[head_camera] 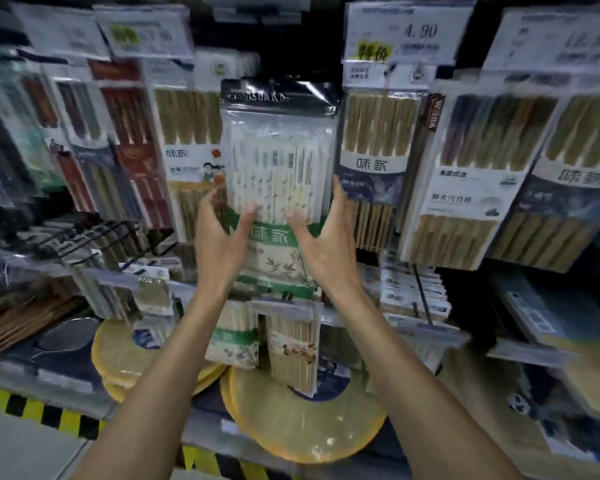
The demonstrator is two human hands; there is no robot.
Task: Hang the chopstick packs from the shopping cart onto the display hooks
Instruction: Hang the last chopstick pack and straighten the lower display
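A clear chopstick pack (274, 157) with a dark header and a green-and-white label stands upright in front of the display, in the gap between hanging packs. My left hand (222, 233) holds its lower left edge, thumb on the front and fingers behind. On the lower right edge my right hand (321, 233) does the same, its fingers reaching up the side. The hook behind the header is hidden. The shopping cart is out of view.
Bamboo chopstick packs (378, 157) hang close on the right and others (191, 147) on the left, under price tags (406, 32). Below, a lower row of packs (291, 344) and round yellow mats (302, 420) sit on a shelf with a black-and-yellow striped edge (39, 410).
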